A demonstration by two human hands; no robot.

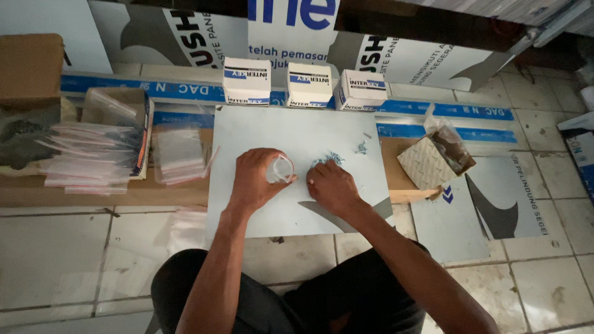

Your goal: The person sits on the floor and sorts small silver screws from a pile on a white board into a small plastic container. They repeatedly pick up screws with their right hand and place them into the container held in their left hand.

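the person is sitting on a tiled floor (55, 247), working over a pale blue-grey board (272, 133) lying flat in front of the knees. the left hand (257, 176) is curling its fingers and thumb together around a small clear plastic bag (281, 168), clamping it near the middle of the board with the mouth of the bag turned toward the other hand. the right hand (331, 185) is resting just beside it, fingers bunched together and pressing down at the edge of a small pile of screws (328, 159); whether it is actually pinching a screw cannot be told, since the fingertips are hiding what lies beneath them. a few loose screws (361, 146) are lying a little farther toward the board's far right corner. along the far edge of the board three small white-and-blue cardboard boxes (307, 85) are standing in a row. off the board's right edge an open brown carton (427, 162) with a crumpled plastic liner is sitting tilted, holding more dark hardware. off the left edge a small stack of clear bags (178, 154) is lying on a wooden strip, and farther left a larger heap of clear bags (86, 154) is spreading out beside a flat brown box (28, 65). printed panels (408, 62) are leaning behind everything.
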